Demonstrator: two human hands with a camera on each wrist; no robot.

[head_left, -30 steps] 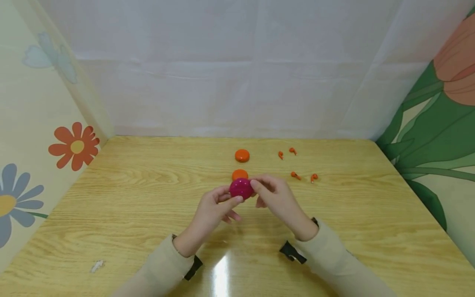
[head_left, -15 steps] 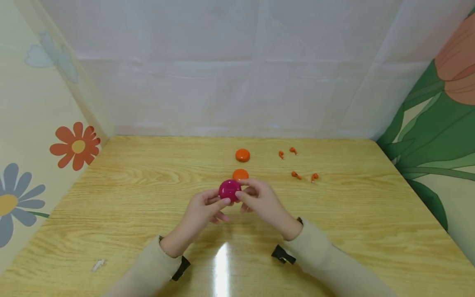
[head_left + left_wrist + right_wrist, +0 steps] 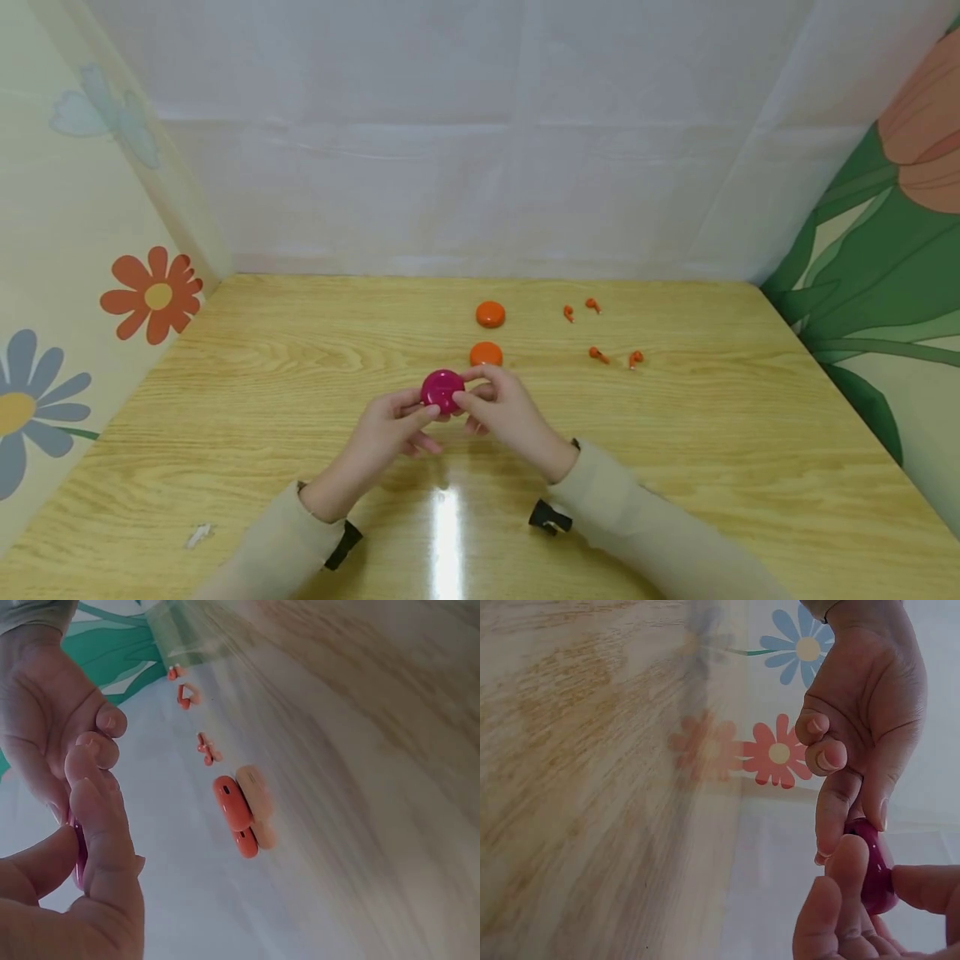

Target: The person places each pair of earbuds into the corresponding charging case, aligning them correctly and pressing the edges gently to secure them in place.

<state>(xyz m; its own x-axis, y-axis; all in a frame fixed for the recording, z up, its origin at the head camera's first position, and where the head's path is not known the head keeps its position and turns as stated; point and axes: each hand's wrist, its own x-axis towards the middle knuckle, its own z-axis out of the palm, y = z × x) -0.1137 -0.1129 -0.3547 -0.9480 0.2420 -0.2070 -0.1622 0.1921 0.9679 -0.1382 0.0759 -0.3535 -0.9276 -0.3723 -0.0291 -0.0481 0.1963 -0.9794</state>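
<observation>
Both forearms reach in from the near edge and slant toward each other, the left hand (image 3: pixel 382 429) coming from the left and the right hand (image 3: pixel 506 408) from the right, wrists raised above the wooden table (image 3: pixel 300 358). Each pinches the same glossy magenta case (image 3: pixel 442 392) between thumb and fingers, the left at its near left side, the right at its right side with the thumb on the top face. The case is held up off the table, between the two hands and to the near left of the nearer orange case (image 3: pixel 486 353); a farther orange case (image 3: pixel 491 314) stands behind that one, and four orange earbuds (image 3: pixel 592 306) lie well to the right. The underside of the magenta case is hidden by fingers in the head view, and the left wrist view shows little more than a sliver of its edge. Both sleeves (image 3: pixel 262 542) are cut off at the near edge, and a small whitish patch (image 3: pixel 198 536) at near left (perhaps a scuff, perhaps a scrap) is hard to make out.
</observation>
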